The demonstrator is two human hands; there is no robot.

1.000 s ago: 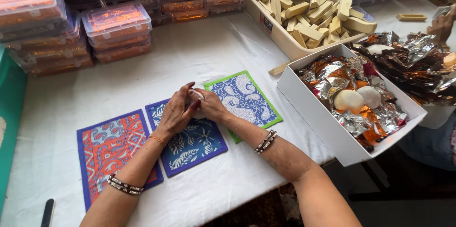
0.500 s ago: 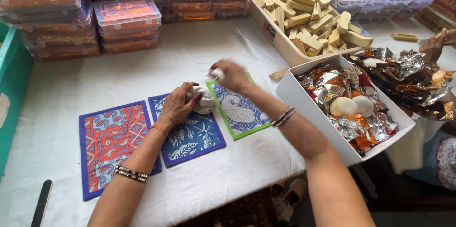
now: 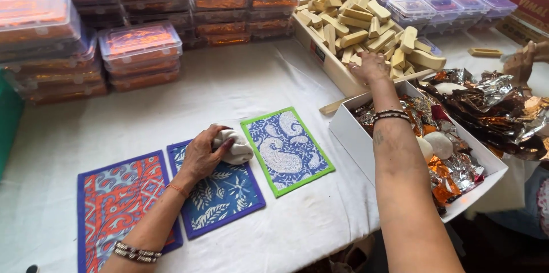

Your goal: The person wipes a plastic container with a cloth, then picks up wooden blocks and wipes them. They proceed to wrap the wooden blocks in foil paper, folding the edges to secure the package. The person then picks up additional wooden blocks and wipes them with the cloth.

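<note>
My left hand [image 3: 201,156] grips a small bunched white cloth pouch [image 3: 234,147] on the blue leaf-print mat [image 3: 226,196]. My right hand [image 3: 370,67] reaches far right into the cream tray [image 3: 320,50] heaped with several tan wooden blocks [image 3: 366,18], fingers spread over the blocks at the tray's near side. Whether it holds a block cannot be told. A green-edged blue paisley mat [image 3: 286,147] lies between the two hands. An orange and blue mat [image 3: 120,204] lies at the left.
A white box [image 3: 366,147] of crumpled foil wrappers and pale round pieces [image 3: 439,144] sits under my right forearm. Loose foil [image 3: 503,113] lies beyond it. Stacks of clear lidded boxes [image 3: 140,50] line the back. Another person's hand [image 3: 526,61] is at the right edge.
My right hand left the pouch, rose over the paisley mat, then stretched right to the tray of wooden blocks. My left hand stayed on the pouch.
</note>
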